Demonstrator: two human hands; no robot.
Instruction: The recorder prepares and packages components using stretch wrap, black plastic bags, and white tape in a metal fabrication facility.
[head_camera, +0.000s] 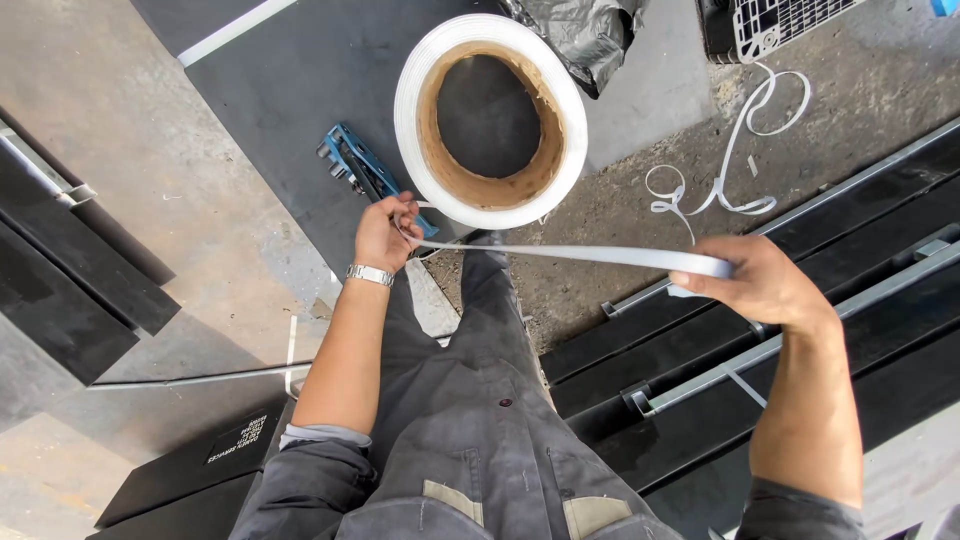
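The left hand (385, 232) pinches the white strap (580, 255) near the roll (490, 120) on the floor ahead. The right hand (760, 282) grips its other end, stretched taut between them. It looks light, thin, flexible and slick, best pinched flat across its width.

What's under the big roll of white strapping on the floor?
The roll of white strapping rests on a dark floor mat, visible through its cardboard core. A blue hand tool lies beside it; whether its end runs under the roll is hidden.
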